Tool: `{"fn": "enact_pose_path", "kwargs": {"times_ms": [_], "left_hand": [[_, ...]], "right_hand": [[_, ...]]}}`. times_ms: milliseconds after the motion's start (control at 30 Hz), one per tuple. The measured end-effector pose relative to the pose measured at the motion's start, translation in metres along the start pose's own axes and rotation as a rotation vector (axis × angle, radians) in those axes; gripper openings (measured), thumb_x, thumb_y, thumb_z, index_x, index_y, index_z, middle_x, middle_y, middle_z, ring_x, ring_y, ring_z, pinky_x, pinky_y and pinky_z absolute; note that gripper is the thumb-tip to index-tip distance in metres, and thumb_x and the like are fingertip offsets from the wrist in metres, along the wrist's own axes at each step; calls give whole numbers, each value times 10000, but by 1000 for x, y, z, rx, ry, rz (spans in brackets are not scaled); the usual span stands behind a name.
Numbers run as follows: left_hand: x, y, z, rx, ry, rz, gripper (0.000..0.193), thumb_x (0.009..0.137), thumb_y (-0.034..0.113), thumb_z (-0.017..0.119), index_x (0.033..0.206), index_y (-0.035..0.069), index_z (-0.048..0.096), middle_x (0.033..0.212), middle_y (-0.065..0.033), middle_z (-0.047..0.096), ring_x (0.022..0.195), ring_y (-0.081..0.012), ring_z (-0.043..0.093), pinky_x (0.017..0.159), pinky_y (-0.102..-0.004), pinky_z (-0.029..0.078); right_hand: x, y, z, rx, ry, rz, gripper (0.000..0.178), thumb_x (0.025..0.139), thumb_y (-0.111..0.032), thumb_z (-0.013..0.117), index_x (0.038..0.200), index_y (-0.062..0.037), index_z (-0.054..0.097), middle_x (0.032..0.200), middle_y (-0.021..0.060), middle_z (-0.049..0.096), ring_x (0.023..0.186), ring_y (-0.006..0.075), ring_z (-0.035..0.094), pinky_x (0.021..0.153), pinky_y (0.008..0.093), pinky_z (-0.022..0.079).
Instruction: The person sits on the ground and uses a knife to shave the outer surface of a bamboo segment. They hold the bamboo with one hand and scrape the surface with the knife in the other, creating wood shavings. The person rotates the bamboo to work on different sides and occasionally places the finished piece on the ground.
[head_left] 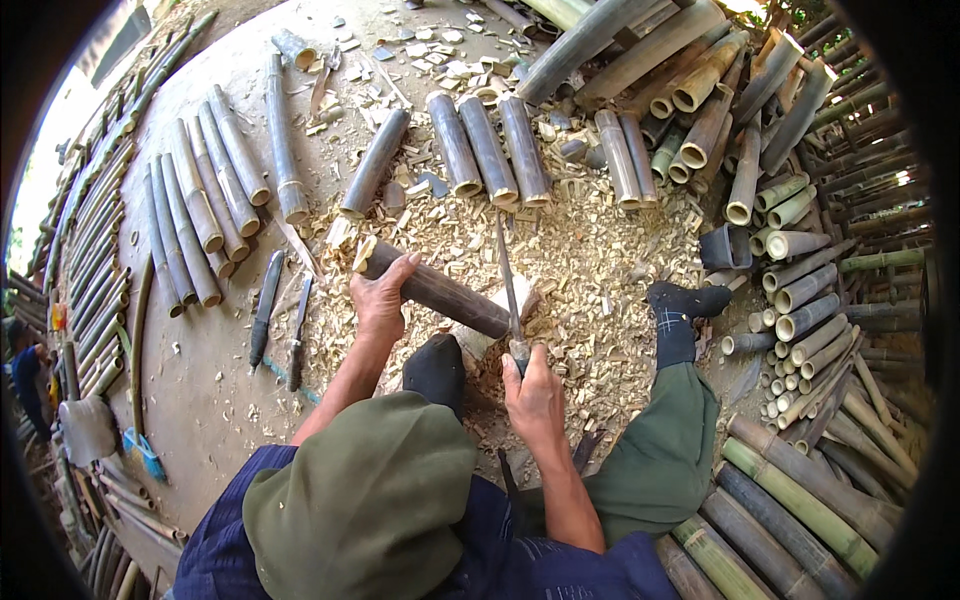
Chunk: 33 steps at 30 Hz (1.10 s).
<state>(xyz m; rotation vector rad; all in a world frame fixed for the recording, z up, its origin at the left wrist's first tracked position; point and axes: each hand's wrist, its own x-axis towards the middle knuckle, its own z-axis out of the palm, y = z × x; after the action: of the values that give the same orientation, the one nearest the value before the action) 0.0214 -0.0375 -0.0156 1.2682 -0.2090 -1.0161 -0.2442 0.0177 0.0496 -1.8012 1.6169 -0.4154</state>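
A dark bamboo section (450,295) slants across the middle in front of me, its pale cut end at the far left. My left hand (381,303) is closed round it near that end. The section's near right end lies by a pale wooden block (487,325), partly hidden behind it. In my right hand (534,392) is the handle of a long, narrow knife (506,262), its blade pointing away from me. The blade passes just beside the section's right end; I cannot tell whether they touch. Wood chips (590,300) cover the ground around both hands.
Cut bamboo pieces (488,150) lie in a row beyond my hands, more (205,190) at the left. Two knives (266,310) rest left of my left arm. Bamboo stacks (800,300) line the right side, with a dark container (725,247) beside them. A person (28,375) is at far left.
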Motion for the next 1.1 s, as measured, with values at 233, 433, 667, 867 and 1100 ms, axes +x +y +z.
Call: {"fn": "enact_pose_path", "kwargs": {"times_ms": [233, 433, 667, 867, 1100], "left_hand": [[-1, 0, 9, -3, -56, 15, 375, 795, 79, 931, 1059, -7, 679, 939, -79, 735, 796, -189, 726, 749, -347, 608], [0, 13, 1, -26, -191, -4, 356, 818, 52, 898, 1092, -59, 700, 958, -130, 772, 844, -220, 758, 838, -371, 618], [-5, 11, 17, -17, -274, 96, 380, 797, 72, 914, 1093, -39, 703, 993, -147, 776, 873, -231, 768, 847, -382, 626], [-10, 18, 10, -20, -255, 63, 420, 790, 80, 914, 1133, -39, 703, 1017, -143, 778, 927, -235, 765, 890, -403, 617], [-11, 14, 20, -25, -297, 117, 473, 785, 71, 910, 1175, -30, 663, 1046, -146, 771, 933, -236, 761, 910, -401, 617]], "right_hand": [[11, 27, 22, 27, 95, 22, 307, 1057, -259, 643, 1172, 10, 548, 778, 252, 696, 710, 443, 726, 644, 520, 584], [3, -23, -16, 83, 32, -31, 332, 1061, -304, 645, 1100, 1, 520, 770, 264, 692, 696, 471, 713, 590, 557, 529], [12, 30, 22, -263, 11, 79, 330, 1064, -313, 631, 1089, 0, 529, 747, 243, 683, 698, 453, 715, 593, 515, 561], [-1, -42, -33, 121, 135, -61, 320, 1066, -307, 628, 1100, -8, 517, 753, 242, 677, 691, 460, 709, 588, 514, 556], [26, 54, 19, -107, -58, 113, 349, 1072, -304, 605, 1148, 31, 540, 877, 291, 700, 782, 534, 691, 672, 570, 547]]}}
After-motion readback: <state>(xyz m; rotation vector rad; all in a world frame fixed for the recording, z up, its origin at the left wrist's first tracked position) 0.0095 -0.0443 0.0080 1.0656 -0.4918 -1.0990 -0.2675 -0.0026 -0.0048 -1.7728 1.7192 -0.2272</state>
